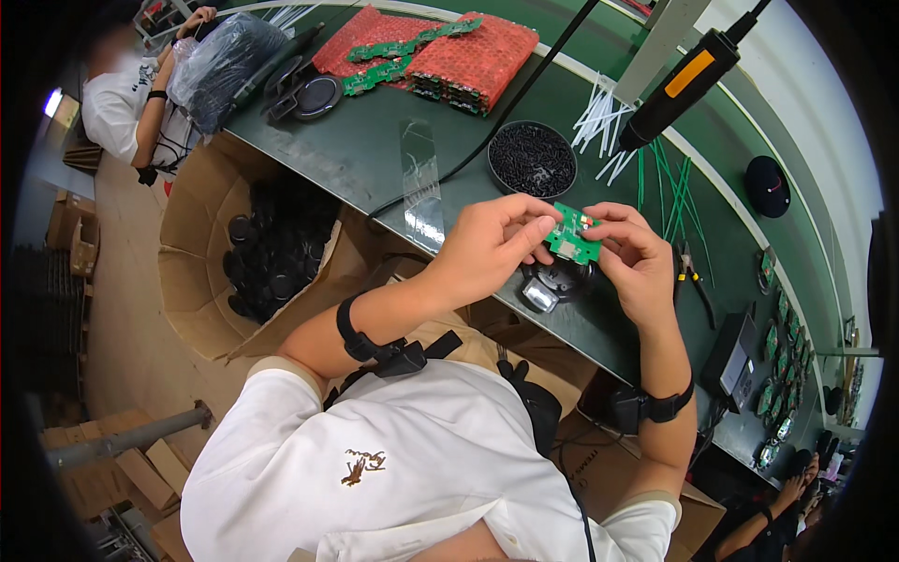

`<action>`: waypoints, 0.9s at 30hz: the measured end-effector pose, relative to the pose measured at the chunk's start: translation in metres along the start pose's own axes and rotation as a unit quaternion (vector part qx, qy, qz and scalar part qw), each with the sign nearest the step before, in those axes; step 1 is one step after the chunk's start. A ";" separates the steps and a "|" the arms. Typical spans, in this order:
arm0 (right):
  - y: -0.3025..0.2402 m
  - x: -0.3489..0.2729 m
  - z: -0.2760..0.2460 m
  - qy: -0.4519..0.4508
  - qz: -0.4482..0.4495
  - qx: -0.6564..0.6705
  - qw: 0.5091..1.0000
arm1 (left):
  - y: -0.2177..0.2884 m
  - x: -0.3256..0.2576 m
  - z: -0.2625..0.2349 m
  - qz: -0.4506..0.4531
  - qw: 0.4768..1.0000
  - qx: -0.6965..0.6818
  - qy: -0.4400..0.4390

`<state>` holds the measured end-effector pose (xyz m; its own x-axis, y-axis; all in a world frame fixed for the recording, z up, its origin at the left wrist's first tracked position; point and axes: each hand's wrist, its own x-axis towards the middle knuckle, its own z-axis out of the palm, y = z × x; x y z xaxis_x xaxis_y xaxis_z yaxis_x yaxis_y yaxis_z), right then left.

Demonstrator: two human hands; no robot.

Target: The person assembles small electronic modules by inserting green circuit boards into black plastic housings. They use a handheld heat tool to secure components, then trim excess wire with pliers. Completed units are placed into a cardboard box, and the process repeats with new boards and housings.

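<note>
We pinch the small green circuit board (573, 241) between the fingers of our left hand (489, 251) and right hand (637, 258), both closed on its edges. The board sits directly above a black round housing (554, 283); beyond it lies a round tray of black parts (532, 159).

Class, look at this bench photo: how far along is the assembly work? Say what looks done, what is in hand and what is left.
Done: a row of round units lies along the bench's right edge. In hand: left hand and right hand hold a small green circuit board above a black round housing. Left: a cardboard box of black round parts and more boards on red bubble wrap.
</note>
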<state>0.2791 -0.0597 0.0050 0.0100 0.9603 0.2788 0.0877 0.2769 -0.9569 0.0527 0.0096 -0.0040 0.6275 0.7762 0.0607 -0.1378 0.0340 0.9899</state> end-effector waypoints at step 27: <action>-0.027 0.000 0.009 -0.061 -0.061 -0.285 0.955 | 0.006 -0.006 -0.005 0.286 0.864 0.408 0.068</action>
<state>0.2674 -0.0670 0.0302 -0.1476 0.9284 0.3409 0.6095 0.3568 -0.7079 0.0442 0.0078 0.0010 0.5321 0.5876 0.6095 0.2257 -0.7923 0.5668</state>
